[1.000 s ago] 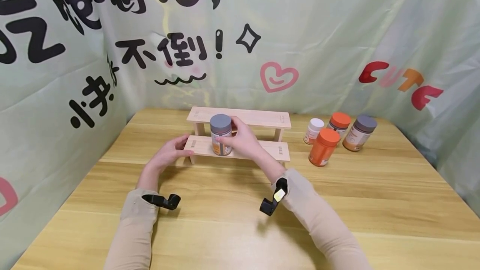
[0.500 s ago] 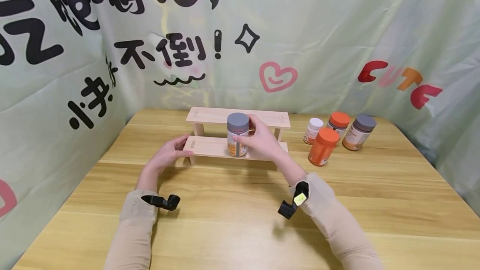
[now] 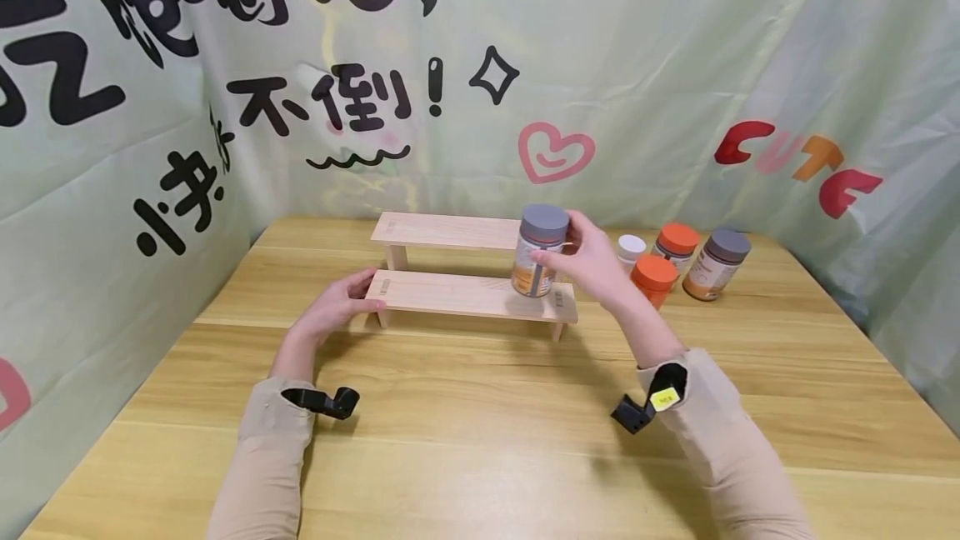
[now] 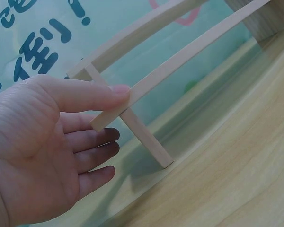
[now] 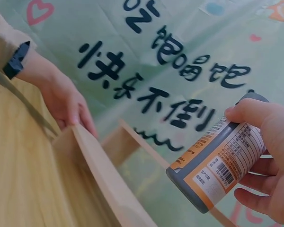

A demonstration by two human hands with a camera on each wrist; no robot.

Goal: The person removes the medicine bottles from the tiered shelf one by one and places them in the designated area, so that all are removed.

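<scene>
My right hand (image 3: 592, 261) grips a pill bottle (image 3: 534, 269) with a grey lid and an orange-and-white label. It is slightly tilted, above the right part of the lower step of a two-step wooden rack (image 3: 450, 294). In the right wrist view the bottle (image 5: 222, 158) shows its barcode, with its base raised off the board (image 5: 104, 175). My left hand (image 3: 345, 302) holds the left end of the lower step. The left wrist view has the left thumb (image 4: 104, 94) pressing the board's edge (image 4: 180, 59); the index finger is mostly hidden behind it.
Right of the rack stand a white-lidded bottle (image 3: 631, 247), an orange bottle (image 3: 655, 275), a red-lidded bottle (image 3: 677, 240) and another grey-lidded bottle (image 3: 716, 265). My right hand partly covers the nearer ones. A printed curtain (image 3: 660, 65) hangs behind the wooden table (image 3: 450, 440).
My right hand has moved the grey-lidded pill bottle rightward along the lower step and lifted it off the board. My left hand has stayed at the rack's left end.
</scene>
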